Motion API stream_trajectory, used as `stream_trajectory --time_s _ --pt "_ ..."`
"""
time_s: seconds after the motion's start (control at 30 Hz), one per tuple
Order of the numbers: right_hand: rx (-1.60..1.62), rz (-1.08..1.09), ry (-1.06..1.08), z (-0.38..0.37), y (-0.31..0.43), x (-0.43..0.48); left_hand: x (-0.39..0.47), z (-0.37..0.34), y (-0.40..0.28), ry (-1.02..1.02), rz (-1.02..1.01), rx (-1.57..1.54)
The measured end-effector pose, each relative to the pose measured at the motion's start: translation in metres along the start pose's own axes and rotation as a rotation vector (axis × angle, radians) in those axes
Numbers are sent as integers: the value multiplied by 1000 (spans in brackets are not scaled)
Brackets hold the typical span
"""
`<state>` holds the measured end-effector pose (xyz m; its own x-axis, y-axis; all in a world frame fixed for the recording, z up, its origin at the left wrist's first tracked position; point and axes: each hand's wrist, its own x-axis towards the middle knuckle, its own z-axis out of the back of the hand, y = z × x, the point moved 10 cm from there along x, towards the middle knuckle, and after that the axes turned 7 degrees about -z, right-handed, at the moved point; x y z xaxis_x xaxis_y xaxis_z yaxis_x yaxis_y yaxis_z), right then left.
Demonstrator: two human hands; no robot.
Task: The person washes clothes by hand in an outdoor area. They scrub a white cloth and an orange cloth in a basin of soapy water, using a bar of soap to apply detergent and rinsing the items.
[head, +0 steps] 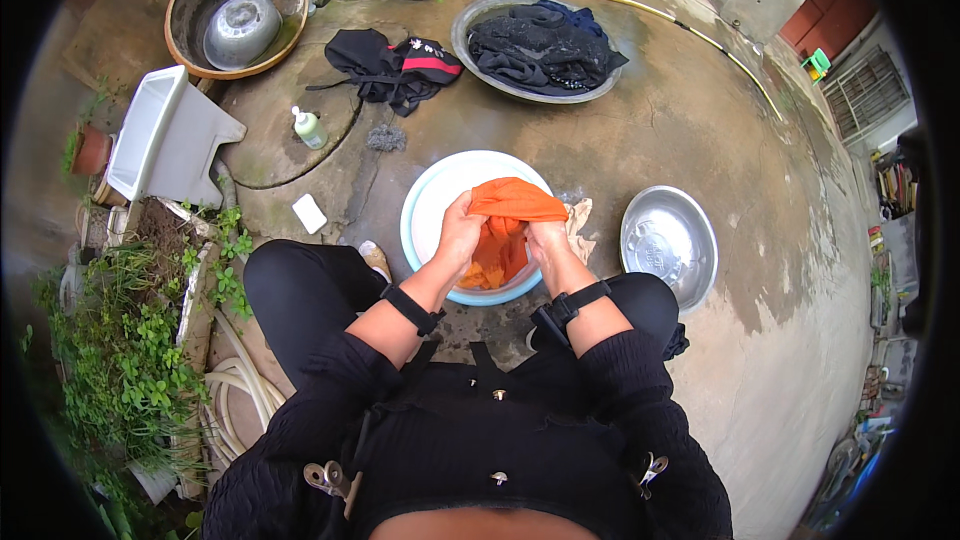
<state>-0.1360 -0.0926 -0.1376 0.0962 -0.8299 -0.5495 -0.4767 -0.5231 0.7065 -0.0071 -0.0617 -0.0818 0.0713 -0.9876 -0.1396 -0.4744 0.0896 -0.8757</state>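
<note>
An orange cloth (514,199) is stretched between my two hands above a light blue-rimmed basin (420,221). My left hand (459,229) grips its left edge and my right hand (547,236) its right edge; the fingers are partly hidden by the fabric. Its lower part hangs into the basin, where more orange fabric lies. A beige cloth (580,229) lies against the basin's right side. To the right stands a shiny metal basin (656,229). Ahead, a large metal basin (461,34) holds a heap of dark clothes (536,45).
Left of the basin are a pump bottle (310,130), a grey scrubber (386,137), a white bar or block (309,214) and a black garment with a red stripe (397,67). A white washboard tub (176,139), plants and a coiled hose (240,397) lie further left. A yellow hose (600,1) crosses behind.
</note>
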Motion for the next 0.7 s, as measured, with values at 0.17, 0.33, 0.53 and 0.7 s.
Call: stream_trajectory --time_s 0.17,0.33,0.53,0.7 --pt "235 -5 245 -14 22 -7 5 -18 0 185 119 189" --pt "86 191 286 -15 40 -15 15 -11 2 209 51 742" --pt "-1131 818 -22 -44 72 -49 19 0 -7 25 180 -67" --pt "-1209 504 142 -48 56 -41 13 4 -5 -143 307 -551"
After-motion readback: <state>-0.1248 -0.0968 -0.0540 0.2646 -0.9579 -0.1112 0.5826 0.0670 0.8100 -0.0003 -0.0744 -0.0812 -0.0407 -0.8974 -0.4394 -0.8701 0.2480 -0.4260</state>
